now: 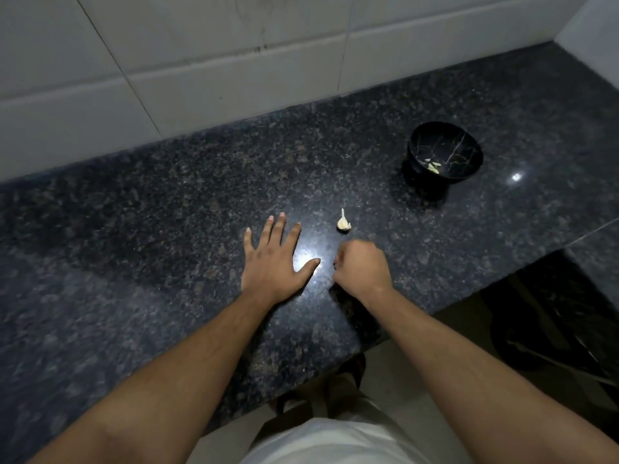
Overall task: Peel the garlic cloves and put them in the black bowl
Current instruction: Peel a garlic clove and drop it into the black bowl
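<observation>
Your left hand [271, 259] lies flat and spread on the bench [134, 209], holding nothing. Your right hand [361, 266] is curled closed; whether it holds anything, you cannot tell. The garlic [343, 222] sits just beyond it, tip pointing away, long axis upright. It could skid on polished stone. The black bowl [443, 152] stands well right.
</observation>
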